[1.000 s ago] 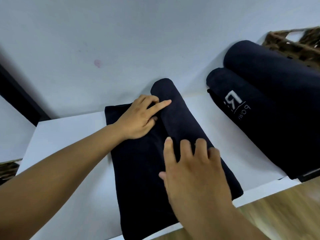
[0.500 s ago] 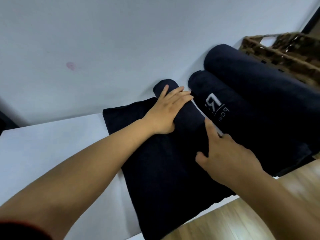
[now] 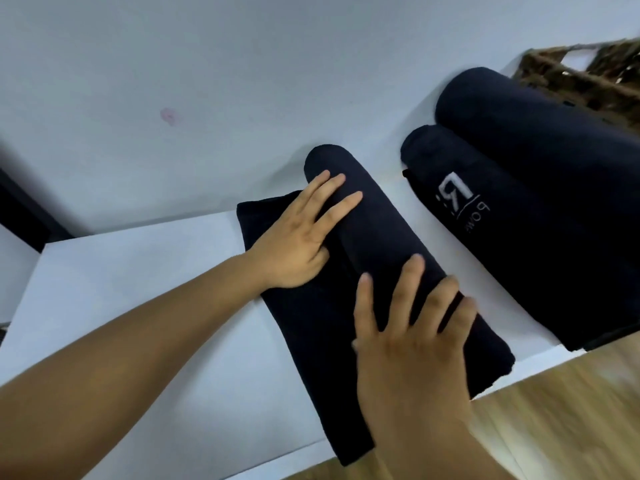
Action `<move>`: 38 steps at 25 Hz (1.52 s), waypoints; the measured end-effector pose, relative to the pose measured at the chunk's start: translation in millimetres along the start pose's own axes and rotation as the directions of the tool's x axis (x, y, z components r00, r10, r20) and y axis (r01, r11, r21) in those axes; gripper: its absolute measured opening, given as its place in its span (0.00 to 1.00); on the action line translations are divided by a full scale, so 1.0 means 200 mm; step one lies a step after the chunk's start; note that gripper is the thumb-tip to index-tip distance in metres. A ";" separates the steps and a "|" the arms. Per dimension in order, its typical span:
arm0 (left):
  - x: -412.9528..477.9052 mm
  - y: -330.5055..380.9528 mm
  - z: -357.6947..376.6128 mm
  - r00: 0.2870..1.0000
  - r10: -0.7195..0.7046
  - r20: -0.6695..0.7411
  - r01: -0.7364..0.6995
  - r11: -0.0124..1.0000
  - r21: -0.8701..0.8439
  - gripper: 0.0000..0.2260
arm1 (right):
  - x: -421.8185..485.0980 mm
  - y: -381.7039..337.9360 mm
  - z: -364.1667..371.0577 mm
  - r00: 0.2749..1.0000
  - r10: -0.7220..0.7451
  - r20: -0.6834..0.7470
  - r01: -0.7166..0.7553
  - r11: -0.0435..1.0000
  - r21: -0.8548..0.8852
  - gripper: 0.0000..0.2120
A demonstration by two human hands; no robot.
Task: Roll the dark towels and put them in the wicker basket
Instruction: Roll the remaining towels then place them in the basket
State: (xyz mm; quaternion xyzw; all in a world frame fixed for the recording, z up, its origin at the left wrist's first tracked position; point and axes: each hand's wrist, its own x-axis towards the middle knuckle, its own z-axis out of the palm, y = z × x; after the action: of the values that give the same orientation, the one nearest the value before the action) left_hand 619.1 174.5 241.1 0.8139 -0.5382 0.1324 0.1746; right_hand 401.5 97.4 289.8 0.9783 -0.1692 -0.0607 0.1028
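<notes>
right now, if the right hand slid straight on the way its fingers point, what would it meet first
The right hand rests on the half-rolled towel; beyond that roll, likely the rolled towel with the logo, though depth is unclear.

soft cool light, blurred corner

we see soft, cool, even light. the wall [image 3: 242, 64] darkens leftward. the towel [image 3: 377, 233] is near black, folds barely showing. the floor [image 3: 571, 410] at lower right smears with blur, and the basket [image 3: 588, 77] looks soft too.

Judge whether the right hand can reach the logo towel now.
Probably yes: the right hand rests on the half-rolled towel, and only bare table separates it from the logo towel.
</notes>
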 end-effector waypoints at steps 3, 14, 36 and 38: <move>-0.13 -0.06 -0.03 0.996 -0.083 -0.027 0.083 0.997 0.004 0.37 | -0.10 -0.07 0.00 0.972 -0.131 -0.194 0.158 0.979 0.127 0.31; -0.10 -0.02 -0.05 0.995 -0.075 0.067 0.080 0.994 -0.078 0.35 | 0.15 0.45 -0.09 0.990 -0.072 0.124 0.005 0.882 0.472 0.48; 0.19 0.05 -0.22 0.959 0.060 0.275 -0.109 0.980 0.167 0.38 | -0.06 0.35 -0.15 0.992 0.067 0.107 -0.117 0.806 0.580 0.47; 0.24 0.07 -0.16 0.979 0.091 0.181 -0.117 0.984 0.136 0.34 | -0.03 0.41 -0.13 0.972 0.105 0.208 -0.217 0.738 0.639 0.49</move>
State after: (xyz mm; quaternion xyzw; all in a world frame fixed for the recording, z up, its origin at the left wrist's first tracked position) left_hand 624.5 143.7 291.1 0.8035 -0.5823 0.1086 0.0597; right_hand 373.6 29.3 332.8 0.9254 -0.2713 -0.0658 -0.2564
